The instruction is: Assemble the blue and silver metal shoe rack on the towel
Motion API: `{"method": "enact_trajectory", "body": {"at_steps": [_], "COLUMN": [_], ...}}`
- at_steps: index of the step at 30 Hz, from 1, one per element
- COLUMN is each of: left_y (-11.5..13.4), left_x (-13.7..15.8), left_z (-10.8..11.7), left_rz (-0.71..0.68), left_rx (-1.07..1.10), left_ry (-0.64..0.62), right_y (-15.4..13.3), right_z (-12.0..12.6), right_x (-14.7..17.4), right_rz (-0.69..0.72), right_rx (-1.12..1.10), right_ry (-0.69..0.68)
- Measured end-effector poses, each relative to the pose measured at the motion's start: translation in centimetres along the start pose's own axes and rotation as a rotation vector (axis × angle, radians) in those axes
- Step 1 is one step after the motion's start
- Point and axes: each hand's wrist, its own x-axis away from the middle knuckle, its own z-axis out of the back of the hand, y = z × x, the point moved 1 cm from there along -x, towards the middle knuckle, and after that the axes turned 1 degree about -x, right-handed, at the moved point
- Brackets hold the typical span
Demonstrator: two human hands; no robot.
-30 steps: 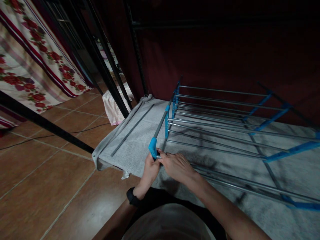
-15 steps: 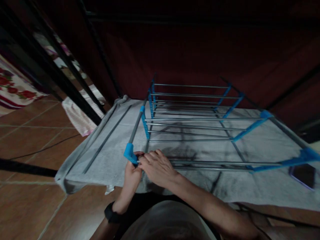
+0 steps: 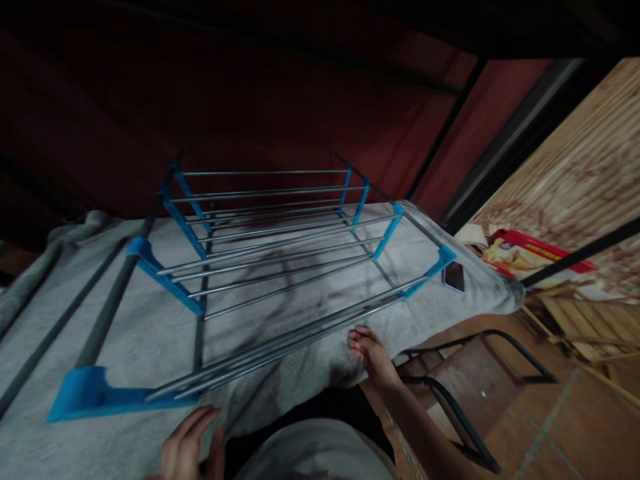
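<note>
A rack of grey metal tubes with blue plastic end pieces lies on its side on a grey cloth. My left hand is at the bottom edge, just below the near left blue end piece. Its fingers are stretched and the thumb stands apart, with nothing held. In front of the rack's nearest tubes is my right hand, apart from them. Its fingers are loosely bent and somewhat spread, and I see nothing in them.
A phone lies on the cloth by the rack's right end. Left of the rack is a loose grey tube. A metal-framed chair stands at the lower right, with a red and yellow package beyond. Dark bars frame the bed-like surface.
Both hands have let go of the tube ends at the near left blue corner and drawn apart, the right hand toward the right. My view has swung to the right.
</note>
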Motion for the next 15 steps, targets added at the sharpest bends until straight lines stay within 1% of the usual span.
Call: {"method": "enact_trajectory", "body": {"at_steps": [2, 4, 7, 9, 12, 15], "left_y": [2.3, 4.5, 6.4, 6.7, 6.3, 5.6], "left_x": [-2.3, -4.8, -7.7, -8.7, -9.6, -10.0], "left_z": [-1.6, -3.2, -5.0, -5.7, -6.5, -7.0], "left_rz": [-0.157, -0.279, -0.386, -0.423, -0.455, -0.475], "left_rx": [-0.066, -0.162, -0.301, -0.346, -0.344, -0.316], "left_ry": [-0.046, -0.091, -0.148, -0.161, -0.170, -0.235], "right_y": [-1.5, -2.7, -3.6, -3.7, -4.1, -5.0], "right_z": [0.7, 0.6, 0.0, -0.2, -0.1, 0.1], "right_x": [-1.1, -1.8, -2.6, -3.1, -3.7, -3.8], "right_rz": [-0.050, -0.049, -0.013, 0.000, 0.016, 0.049], "right_rx": [-0.150, -0.240, -0.311, -0.336, -0.369, -0.378], "right_ry": [0.052, 0.036, 0.024, 0.025, 0.025, 0.008]}}
